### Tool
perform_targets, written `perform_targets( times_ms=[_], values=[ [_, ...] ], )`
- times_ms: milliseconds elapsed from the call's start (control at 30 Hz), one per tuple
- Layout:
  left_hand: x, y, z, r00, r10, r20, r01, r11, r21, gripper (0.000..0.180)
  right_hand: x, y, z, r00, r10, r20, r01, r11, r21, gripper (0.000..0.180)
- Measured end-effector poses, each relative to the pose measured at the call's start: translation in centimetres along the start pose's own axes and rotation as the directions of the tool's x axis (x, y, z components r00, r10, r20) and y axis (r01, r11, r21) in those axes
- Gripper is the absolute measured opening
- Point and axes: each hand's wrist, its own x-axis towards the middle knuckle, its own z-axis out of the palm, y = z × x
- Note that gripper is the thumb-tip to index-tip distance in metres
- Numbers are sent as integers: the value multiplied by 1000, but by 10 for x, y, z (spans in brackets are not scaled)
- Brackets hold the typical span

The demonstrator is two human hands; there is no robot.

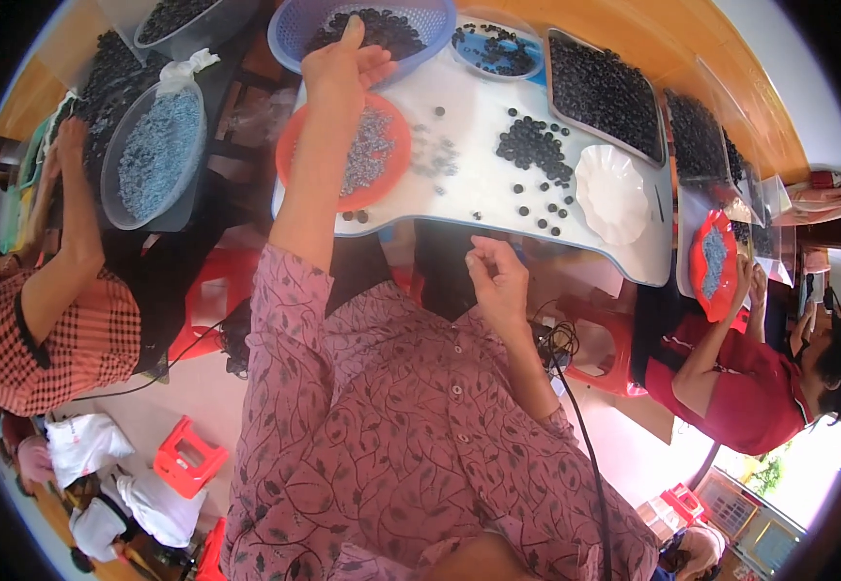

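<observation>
My left hand [341,76] reaches over the near rim of a blue perforated basket [285,37] of small black round parts [382,29]. Its thumb and fingers are spread, with nothing visible in them. Beneath that forearm stands an orange-red dish [294,145] of small silvery pieces [370,145], partly hidden by the arm. By the table's front edge my right hand [500,283] is closed, thumb against curled fingers; anything inside is hidden. Loose black parts [532,145] lie in a cluster on the white table [469,189], right of scattered clear pieces [432,150].
A metal tray [603,92] of black parts and a white scalloped dish [611,194] stand to the right. A clear tub [498,44] sits at the back. Co-workers sit on both sides [62,329], [731,378]. A black cable [585,436] hangs beside my right arm.
</observation>
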Motion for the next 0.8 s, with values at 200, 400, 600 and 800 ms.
perform_targets(
  times_ms=[200, 400, 600, 800],
  values=[
    [-65, -37, -13, 975, -40, 221, -29, 954, 298, 26, 19, 10, -6, 935, -332, -120, 282, 907, -312, 16],
    [-141, -85, -42, 977, -110, 182, 3, 862, 507, 21, 28, 8, -1, 943, -317, -106, 274, 914, -298, 13],
    [-155, -120, -65, 950, 126, 287, -300, 632, 715, 17, 34, 11, 1, 926, -361, -107, 301, 881, -365, 12],
    [-152, -125, -56, 894, 254, 369, -447, 463, 766, 13, 41, 5, 1, 919, -381, -104, 322, 875, -362, 12]
  ],
)
